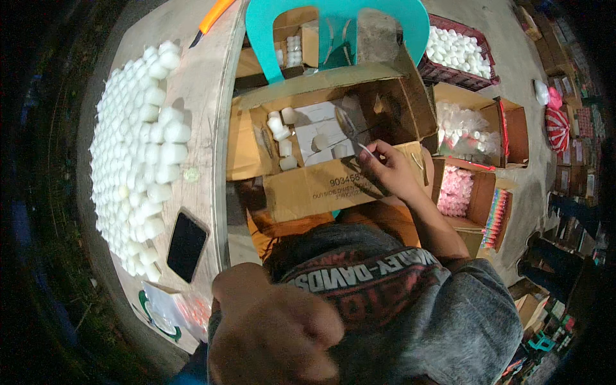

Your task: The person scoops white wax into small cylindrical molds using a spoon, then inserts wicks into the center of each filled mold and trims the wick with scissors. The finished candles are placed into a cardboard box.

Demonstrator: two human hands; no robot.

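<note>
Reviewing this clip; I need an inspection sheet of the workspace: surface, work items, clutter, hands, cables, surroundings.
Surface: pale tabletop on the person's left, bearing a large cluster of white pieces.
Work items: open carton in front of the person, holding loose white cylinders and a pale sheet.
Clutter: phone with dark screen and orange-handled cutter, both on the tabletop.
Right hand: pinches a slender item at the carton; its kind is unclear.
Left hand: blurred, close to the camera; grip cannot be told.
Cables: nothing seen.
Surroundings: teal chair ahead; maroon crate of white pieces and pink pieces in a box, rightward.
</note>
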